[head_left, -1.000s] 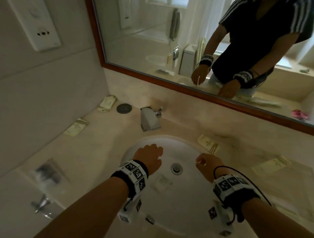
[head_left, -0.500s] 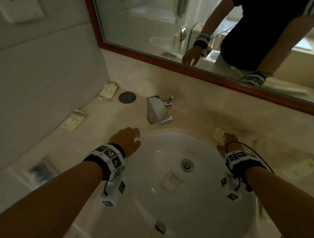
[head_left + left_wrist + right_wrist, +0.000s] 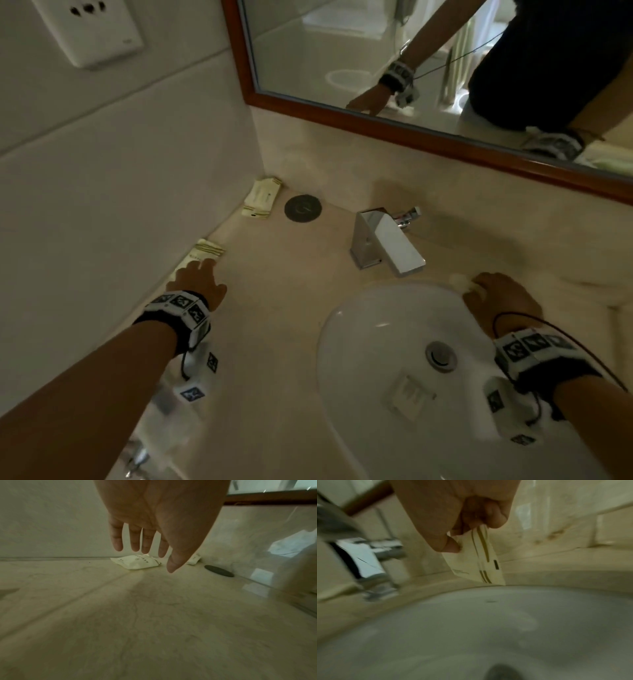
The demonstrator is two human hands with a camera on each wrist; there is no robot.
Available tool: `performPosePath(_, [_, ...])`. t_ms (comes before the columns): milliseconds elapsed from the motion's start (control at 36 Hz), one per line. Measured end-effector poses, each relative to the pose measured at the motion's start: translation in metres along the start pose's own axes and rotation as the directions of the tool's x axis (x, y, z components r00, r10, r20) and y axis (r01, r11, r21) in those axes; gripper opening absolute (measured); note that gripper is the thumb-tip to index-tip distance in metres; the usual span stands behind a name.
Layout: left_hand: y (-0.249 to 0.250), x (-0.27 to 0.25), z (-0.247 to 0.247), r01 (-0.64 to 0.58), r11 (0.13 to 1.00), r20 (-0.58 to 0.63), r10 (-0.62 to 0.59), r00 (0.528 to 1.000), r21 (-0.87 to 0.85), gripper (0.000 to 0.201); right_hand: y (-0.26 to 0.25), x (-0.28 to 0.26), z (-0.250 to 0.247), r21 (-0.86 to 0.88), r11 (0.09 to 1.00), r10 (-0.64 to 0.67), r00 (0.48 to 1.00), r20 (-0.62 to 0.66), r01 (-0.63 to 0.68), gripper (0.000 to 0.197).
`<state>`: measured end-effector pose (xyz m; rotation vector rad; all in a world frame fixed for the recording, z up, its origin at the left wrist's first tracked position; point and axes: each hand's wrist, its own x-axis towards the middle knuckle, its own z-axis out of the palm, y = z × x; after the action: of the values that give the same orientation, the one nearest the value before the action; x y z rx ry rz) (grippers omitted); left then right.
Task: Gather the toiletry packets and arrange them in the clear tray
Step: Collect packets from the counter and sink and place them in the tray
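A cream toiletry packet with gold stripes [image 3: 208, 253] lies on the marble counter against the left wall. My left hand [image 3: 200, 274] reaches over it, and its straight fingers [image 3: 134, 540] hover just above the packet [image 3: 137, 562] without holding it. My right hand [image 3: 493, 291] pinches a second striped packet [image 3: 479, 563] between thumb and fingers at the far rim of the basin. A third packet [image 3: 262, 198] lies in the back corner. A blurred clear thing [image 3: 161, 419], perhaps the tray, shows under my left wrist.
A chrome faucet [image 3: 387, 240] stands behind the white sink basin [image 3: 370, 329], between my hands. A dark round disc [image 3: 303, 208] sits on the counter beside the corner packet. The wood-framed mirror [image 3: 428, 137] runs along the back wall, and a socket plate [image 3: 89, 31] is on the left wall.
My left hand has moved from the basin's rim leftwards to the packet by the wall. My right hand reached the packet behind the basin and now pinches it.
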<state>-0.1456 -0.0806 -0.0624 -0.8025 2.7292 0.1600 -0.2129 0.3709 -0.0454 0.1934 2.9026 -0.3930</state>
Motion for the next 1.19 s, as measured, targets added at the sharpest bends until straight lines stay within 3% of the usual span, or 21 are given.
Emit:
performPosePath(222, [-0.030,0.070,0.044,-0.003,0.998,-0.026,0.002,1.000,-0.062,0.071,-0.081,-0.027,0.014,0.139,0.988,-0.070,0.996,0.052,0.062,0.038])
performPosePath(361, [-0.012,0.042,0.017,0.004,0.999,-0.024,-0.006,1.000,-0.050,0.064,-0.089,-0.035,0.021,0.107,0.993,-0.068,0.990,0.121,0.055,0.037])
performPosePath(500, [-0.009,0.033,0.011,-0.087,0.993,-0.051,0.083,0.995,-0.077,0.071,-0.086,-0.044,0.027,0.057,0.997,-0.068,0.985,0.156,0.060,0.035])
performPosePath(639, [0.001,0.013,0.007,-0.132,0.986,0.051,0.128,0.990,0.098,0.082,-0.080,-0.056,0.027,0.062,0.994,-0.096,0.980,0.174,0.087,0.016])
performPosePath(750, [0.010,-0.013,0.006,-0.192,0.964,0.105,0.175,0.979,0.182,0.077,-0.067,-0.069,0.020,0.059,0.993,-0.106,0.979,0.172,0.097,0.027])
performPosePath(917, [0.031,-0.061,0.004,-0.190,0.981,0.145,0.182,0.973,0.045,0.070,-0.028,-0.093,-0.006,0.068,0.992,-0.118,0.983,0.142,0.110,0.033])
performPosePath(1055, [0.094,-0.134,0.002,-0.437,0.895,0.207,0.413,0.887,0.085,0.062,0.018,-0.115,-0.037,0.061,0.991,-0.122,0.987,0.108,0.116,0.028])
performPosePath(1194, [0.186,-0.221,0.000,-0.728,0.677,0.213,0.700,0.681,0.103,0.058,0.082,-0.138,-0.066,0.076,0.993,-0.094,0.995,0.026,0.092,0.025])
